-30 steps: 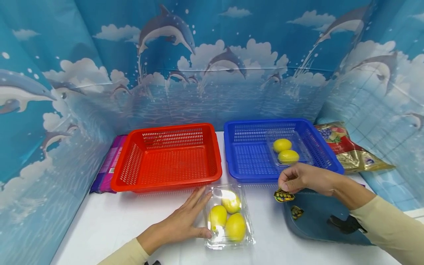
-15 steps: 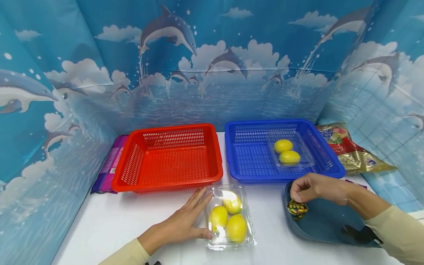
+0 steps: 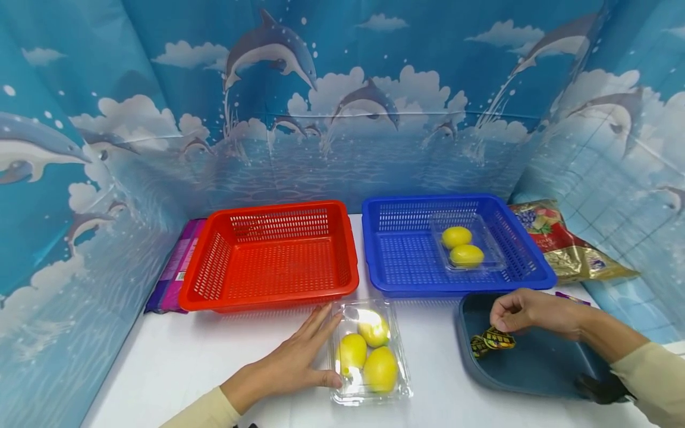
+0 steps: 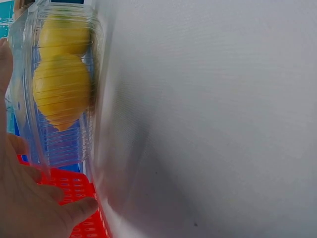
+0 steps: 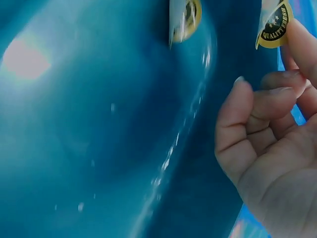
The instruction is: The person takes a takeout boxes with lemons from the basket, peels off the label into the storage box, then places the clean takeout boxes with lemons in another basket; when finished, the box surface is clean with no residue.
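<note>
A clear plastic clamshell [image 3: 398, 385] with three lemons [image 3: 380, 368] lies on the white table. My left hand [image 3: 294, 359] rests along its left side, fingers spread and fairly straight; the left wrist view shows the lemons [image 4: 62, 89] through the ridged plastic wall. Over the dark teal bin [image 3: 464, 356] on the right, my right hand [image 3: 521, 312] pinches a black and gold sticker [image 3: 500, 339] between thumb and forefinger. The held sticker [image 5: 274, 27] reads "Quality Fresh" in the right wrist view. Another such sticker [image 5: 187, 20] is on the bin's inside.
Behind the clamshell stands a red basket [image 3: 286, 297]. A blue basket [image 3: 409, 290] beside it holds another clamshell [image 3: 484, 238] with two lemons. A purple packet [image 3: 173, 273] and a red-gold bag [image 3: 569, 249] lie at the sides. A dolphin-print curtain [image 3: 321, 148] encloses the table.
My right hand has moved right and down with the sticker, from near the blue basket's front edge to over the bin. My left hand and the clamshell have stayed in place.
</note>
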A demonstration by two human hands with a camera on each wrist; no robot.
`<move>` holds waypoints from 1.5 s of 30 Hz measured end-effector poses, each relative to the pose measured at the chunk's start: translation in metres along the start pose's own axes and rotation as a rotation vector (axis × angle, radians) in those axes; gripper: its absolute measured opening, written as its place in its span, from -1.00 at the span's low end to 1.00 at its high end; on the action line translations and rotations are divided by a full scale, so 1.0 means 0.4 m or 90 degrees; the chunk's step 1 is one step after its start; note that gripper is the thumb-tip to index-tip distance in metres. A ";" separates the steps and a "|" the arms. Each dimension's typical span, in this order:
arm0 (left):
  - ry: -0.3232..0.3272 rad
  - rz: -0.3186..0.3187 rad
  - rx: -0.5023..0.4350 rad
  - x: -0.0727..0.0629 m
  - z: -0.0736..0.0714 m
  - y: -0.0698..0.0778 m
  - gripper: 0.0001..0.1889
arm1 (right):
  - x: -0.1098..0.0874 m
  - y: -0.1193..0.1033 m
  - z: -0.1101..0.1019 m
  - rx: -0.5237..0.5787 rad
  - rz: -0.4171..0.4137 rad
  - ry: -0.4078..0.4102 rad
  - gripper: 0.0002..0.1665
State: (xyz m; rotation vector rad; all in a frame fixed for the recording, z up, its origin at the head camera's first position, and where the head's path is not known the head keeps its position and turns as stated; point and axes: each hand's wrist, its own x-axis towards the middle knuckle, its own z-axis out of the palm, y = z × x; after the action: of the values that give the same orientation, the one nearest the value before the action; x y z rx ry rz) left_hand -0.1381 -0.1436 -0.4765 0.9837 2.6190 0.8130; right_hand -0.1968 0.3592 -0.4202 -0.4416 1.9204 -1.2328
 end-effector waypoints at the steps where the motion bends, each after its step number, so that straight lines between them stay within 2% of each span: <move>1: 0.000 0.000 -0.001 0.000 0.000 0.000 0.18 | -0.003 0.006 -0.007 0.004 -0.001 0.001 -0.69; 15: 0.000 -0.008 0.002 0.001 0.000 0.002 0.21 | -0.025 0.045 -0.046 -0.006 0.037 0.009 -0.69; 26: -0.001 -0.004 -0.001 0.001 0.002 -0.001 0.20 | -0.010 0.078 -0.059 -0.001 0.037 -0.038 -0.69; 32: 0.001 -0.006 0.005 0.001 0.003 -0.002 0.20 | -0.004 0.099 -0.069 0.004 0.039 -0.030 -0.69; 45: -0.002 -0.008 0.002 0.001 0.003 -0.003 0.20 | 0.012 0.115 -0.066 -0.029 0.045 -0.028 -0.72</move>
State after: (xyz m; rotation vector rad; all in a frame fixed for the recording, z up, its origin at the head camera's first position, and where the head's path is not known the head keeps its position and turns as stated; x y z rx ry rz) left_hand -0.1385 -0.1435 -0.4782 0.9670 2.6226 0.8037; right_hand -0.2144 0.3933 -0.4570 -0.4169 1.9137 -1.1267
